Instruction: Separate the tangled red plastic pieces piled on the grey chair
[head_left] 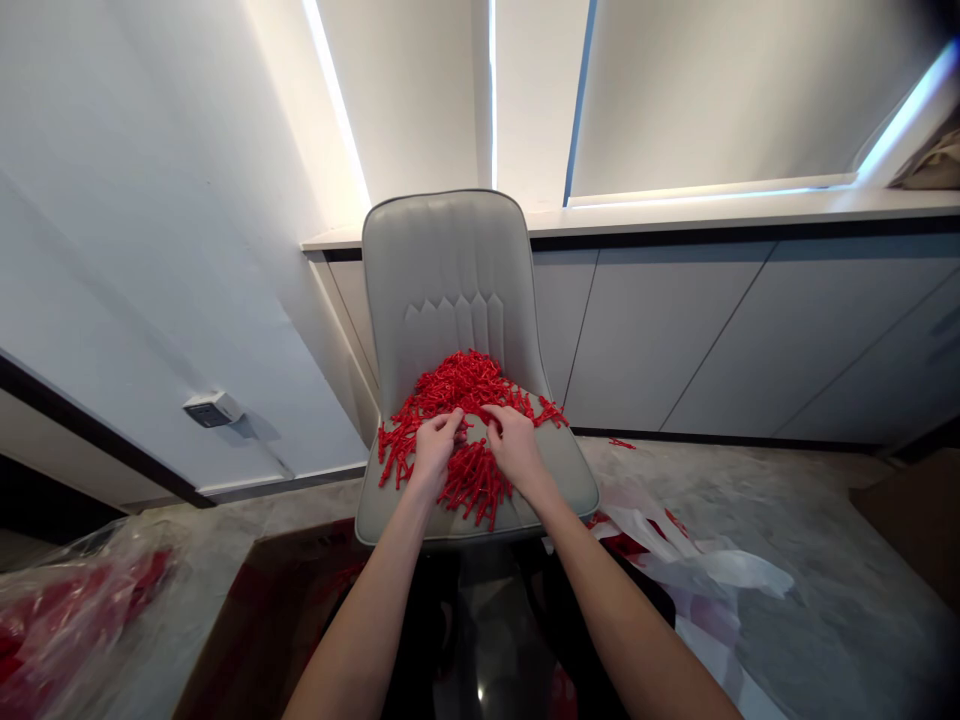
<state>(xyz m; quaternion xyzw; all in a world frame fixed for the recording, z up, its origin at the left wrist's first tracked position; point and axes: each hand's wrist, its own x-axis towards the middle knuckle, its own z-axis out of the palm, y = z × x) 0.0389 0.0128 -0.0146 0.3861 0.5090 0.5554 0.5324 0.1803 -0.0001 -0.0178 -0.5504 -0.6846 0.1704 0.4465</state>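
Observation:
A heap of small red stick-like pieces [461,380], glossy and knobbly, lies on the seat of a grey padded chair [450,245]. Nearer the seat's front edge, a second bunch of red pieces [476,485] is fanned out. Between these two groups are my hands, close together with fingertips pointing at each other. My left hand [437,445] is pinched, with a bit of red showing at its fingertips. Thumb and forefinger of my right hand [514,443] also close at a red piece. The exact shape of what each holds is too small to make out.
An open cardboard box [262,600] stands on the floor at the front left. Beyond it lies a clear plastic bag with red contents [82,620]. White plastic bags [697,565] are on the floor at right. Low cabinets [675,330] run behind the chair.

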